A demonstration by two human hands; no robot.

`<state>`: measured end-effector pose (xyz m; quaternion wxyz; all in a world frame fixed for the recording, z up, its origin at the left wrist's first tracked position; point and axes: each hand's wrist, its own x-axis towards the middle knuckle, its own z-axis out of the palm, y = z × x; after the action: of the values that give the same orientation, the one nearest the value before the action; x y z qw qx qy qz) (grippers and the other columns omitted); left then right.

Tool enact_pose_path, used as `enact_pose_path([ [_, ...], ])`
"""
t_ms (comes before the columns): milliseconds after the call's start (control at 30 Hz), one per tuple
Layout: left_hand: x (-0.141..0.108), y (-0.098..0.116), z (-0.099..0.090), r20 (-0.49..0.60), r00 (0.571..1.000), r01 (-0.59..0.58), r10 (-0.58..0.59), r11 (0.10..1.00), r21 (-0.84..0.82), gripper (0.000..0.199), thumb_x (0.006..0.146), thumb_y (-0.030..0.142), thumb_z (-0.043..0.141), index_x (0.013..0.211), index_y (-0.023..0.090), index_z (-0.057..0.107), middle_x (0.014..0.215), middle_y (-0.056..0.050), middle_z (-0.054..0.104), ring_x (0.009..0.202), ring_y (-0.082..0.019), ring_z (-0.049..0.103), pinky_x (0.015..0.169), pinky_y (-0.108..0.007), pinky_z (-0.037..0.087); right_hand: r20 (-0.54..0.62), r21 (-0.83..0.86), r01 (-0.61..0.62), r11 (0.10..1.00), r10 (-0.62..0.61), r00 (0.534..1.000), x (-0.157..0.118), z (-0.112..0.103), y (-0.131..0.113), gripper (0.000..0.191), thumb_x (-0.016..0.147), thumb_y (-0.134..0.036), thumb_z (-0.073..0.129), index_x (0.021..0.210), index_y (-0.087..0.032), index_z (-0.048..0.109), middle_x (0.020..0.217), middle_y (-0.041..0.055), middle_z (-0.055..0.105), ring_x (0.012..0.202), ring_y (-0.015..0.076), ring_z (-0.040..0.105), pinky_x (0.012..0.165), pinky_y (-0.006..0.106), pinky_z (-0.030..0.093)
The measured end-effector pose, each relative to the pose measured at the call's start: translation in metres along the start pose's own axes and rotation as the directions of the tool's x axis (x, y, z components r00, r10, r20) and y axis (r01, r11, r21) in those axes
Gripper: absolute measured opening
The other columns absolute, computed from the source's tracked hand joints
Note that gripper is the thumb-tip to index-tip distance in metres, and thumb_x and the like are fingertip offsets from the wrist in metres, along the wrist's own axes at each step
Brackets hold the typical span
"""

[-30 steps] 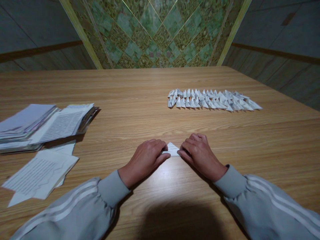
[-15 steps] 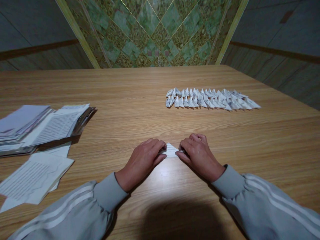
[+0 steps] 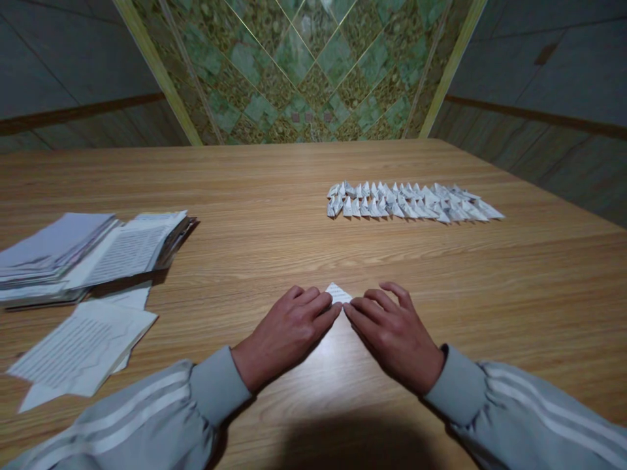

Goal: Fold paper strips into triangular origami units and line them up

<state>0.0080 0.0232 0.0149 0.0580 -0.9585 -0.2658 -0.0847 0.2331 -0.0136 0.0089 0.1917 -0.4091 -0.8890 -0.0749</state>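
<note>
A small folded paper (image 3: pixel 337 293), printed with lines of text, comes to a point at the top and lies on the wooden table. From the left, my left hand (image 3: pixel 292 329) has its thumb and fingers closed on the paper, covering its left side. My right hand (image 3: pixel 396 335) pinches the lower right edge between thumb and index finger, with its outer fingers lifted a little. Both thumbs nearly meet at the paper's bottom edge. Part of the paper is hidden under the fingers.
Several folded paper pieces (image 3: pixel 392 207) stand in two rows at the back right of the table (image 3: pixel 255 196). At the left lies a stack of papers (image 3: pixel 59 245), with loose printed sheets (image 3: pixel 88 343) in front of it. A tiled wall (image 3: pixel 308 72) rises behind.
My thumbs have come closer together along the paper's lower edge, and more of the paper's sides is covered. The outer fingers of my right hand have spread. The view has tilted slightly.
</note>
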Motion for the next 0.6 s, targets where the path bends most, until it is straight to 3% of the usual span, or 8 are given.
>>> enact_pose_path([
  [167,-0.014,-0.001,-0.007,0.039,0.999,-0.008,0.008,1.0,0.013,0.027,0.103,0.021,0.042,0.126,0.014,0.056,0.11,-0.008,0.066,0.093,-0.024,0.057,0.078,-0.039,0.038,0.033,-0.016,-0.005,1.0,0.006,0.999,-0.004,-0.003,0.001,0.021,0.098,-0.019,0.054,0.116,-0.018,0.064,0.105,0.0062,0.072,0.099,0.0235,0.058,0.109,0.047,0.024],
  [367,-0.037,-0.007,-0.012,0.039,0.999,0.013,-0.014,1.0,0.019,0.027,0.104,0.02,0.04,0.122,0.012,0.058,0.107,-0.009,0.068,0.092,-0.024,0.057,0.078,-0.039,0.038,0.112,-0.02,0.022,1.0,-0.019,0.994,0.006,-0.005,0.009,0.008,0.093,-0.023,0.064,0.1,-0.021,0.067,0.092,0.004,0.07,0.093,0.0223,0.056,0.106,0.046,0.029],
  [467,-0.028,-0.009,-0.013,0.032,0.999,0.019,-0.019,0.999,0.027,0.019,0.102,0.022,0.047,0.108,0.015,0.064,0.095,-0.006,0.068,0.087,-0.023,0.056,0.078,-0.039,0.039,0.142,-0.021,0.076,0.997,-0.073,0.987,0.02,-0.003,0.012,0.008,0.092,-0.023,0.065,0.085,-0.019,0.066,0.088,0.0045,0.068,0.094,0.0224,0.055,0.101,0.042,0.033],
  [600,-0.004,-0.011,-0.014,-0.014,1.0,0.026,-0.025,0.997,0.077,0.011,0.098,0.02,0.056,0.095,0.016,0.066,0.087,-0.005,0.067,0.082,-0.023,0.056,0.072,-0.037,0.039,0.146,-0.043,0.152,0.988,-0.144,0.979,0.04,0.001,0.015,0.012,0.093,-0.017,0.061,0.082,-0.017,0.064,0.083,0.0052,0.068,0.085,0.0207,0.055,0.087,0.036,0.038],
])
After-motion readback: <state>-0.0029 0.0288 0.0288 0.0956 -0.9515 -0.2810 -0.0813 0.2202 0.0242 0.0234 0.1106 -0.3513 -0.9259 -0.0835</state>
